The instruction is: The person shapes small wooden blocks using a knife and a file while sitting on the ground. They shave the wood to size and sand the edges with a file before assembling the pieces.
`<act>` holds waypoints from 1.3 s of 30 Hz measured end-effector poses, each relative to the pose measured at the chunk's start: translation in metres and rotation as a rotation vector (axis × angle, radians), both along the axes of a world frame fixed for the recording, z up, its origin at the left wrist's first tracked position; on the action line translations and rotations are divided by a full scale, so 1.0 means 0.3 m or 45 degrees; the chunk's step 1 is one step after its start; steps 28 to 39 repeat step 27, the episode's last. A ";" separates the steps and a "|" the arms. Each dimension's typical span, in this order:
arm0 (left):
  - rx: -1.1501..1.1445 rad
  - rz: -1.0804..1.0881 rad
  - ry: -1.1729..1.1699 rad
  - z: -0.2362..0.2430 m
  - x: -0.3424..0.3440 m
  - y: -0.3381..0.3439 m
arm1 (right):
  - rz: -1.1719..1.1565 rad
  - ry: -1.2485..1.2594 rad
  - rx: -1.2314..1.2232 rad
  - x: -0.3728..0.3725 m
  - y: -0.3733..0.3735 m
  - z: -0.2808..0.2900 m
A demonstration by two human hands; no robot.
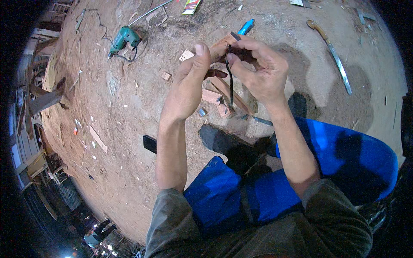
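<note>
Both my hands are raised in front of me, close together over the dirt ground. In my left hand (189, 79), thumb pointing up, is a reddish-brown piece of wood (220, 46); the fingers behind it are partly hidden. My right hand (263, 71) is closed at the wood's right end, thumb and fingers pinched on a thin black strip (231, 84). The strip's free end hangs down between the hands. Where the strip meets the wood is too small to make out. Beneath them lie wood offcuts (234, 98) and a small silver-blue cylinder (202, 112).
A green corded drill (124, 38) lies at the far left, a black phone (149, 143) near my left forearm. At the right is a long blade with a wooden handle (333, 53). Beyond my hands are a blue-handled object (246, 27) and a holed block (186, 55).
</note>
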State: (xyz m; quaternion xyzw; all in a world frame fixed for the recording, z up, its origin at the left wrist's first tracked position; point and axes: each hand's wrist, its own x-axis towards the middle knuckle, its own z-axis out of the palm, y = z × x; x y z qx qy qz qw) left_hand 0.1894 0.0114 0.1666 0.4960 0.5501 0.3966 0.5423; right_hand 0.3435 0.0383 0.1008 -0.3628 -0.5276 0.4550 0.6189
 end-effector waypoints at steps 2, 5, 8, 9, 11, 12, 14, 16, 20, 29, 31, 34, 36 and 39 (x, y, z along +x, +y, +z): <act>-0.022 -0.042 -0.017 0.001 0.006 0.005 | -0.019 0.012 -0.031 0.012 -0.001 -0.002; 0.023 -0.110 0.108 0.017 -0.007 0.001 | 0.021 0.053 -0.107 0.023 0.000 0.011; 0.098 -0.110 0.365 0.044 -0.001 0.009 | 0.084 0.075 -0.155 0.041 0.009 -0.005; 0.098 -0.113 0.368 0.044 -0.001 0.015 | 0.109 0.088 -0.159 0.040 0.009 -0.007; 0.515 -0.144 0.574 0.042 -0.003 0.032 | 0.130 0.172 -0.162 0.032 0.008 -0.006; 0.513 -0.149 0.572 0.044 -0.001 0.037 | 0.148 0.247 -0.168 0.031 0.007 -0.006; 0.771 -0.182 0.933 0.054 -0.002 0.047 | 0.163 0.283 -0.158 0.035 0.006 0.000; 0.725 -0.193 0.809 0.033 -0.018 0.049 | 0.182 0.323 -0.146 0.034 0.001 0.010; 0.496 -0.122 0.635 0.033 -0.006 0.057 | 0.225 0.251 -0.166 0.056 0.009 -0.012; 0.279 -0.036 0.085 -0.085 -0.070 0.087 | 0.181 0.171 -0.249 0.065 0.013 -0.009; 0.279 -0.036 0.085 -0.085 -0.070 0.087 | 0.181 0.171 -0.249 0.065 0.013 -0.009; 0.279 -0.036 0.085 -0.085 -0.070 0.087 | 0.181 0.171 -0.249 0.065 0.013 -0.009; 0.279 -0.036 0.085 -0.085 -0.070 0.087 | 0.181 0.171 -0.249 0.065 0.013 -0.009; 0.279 -0.036 0.085 -0.085 -0.070 0.087 | 0.181 0.171 -0.249 0.065 0.013 -0.009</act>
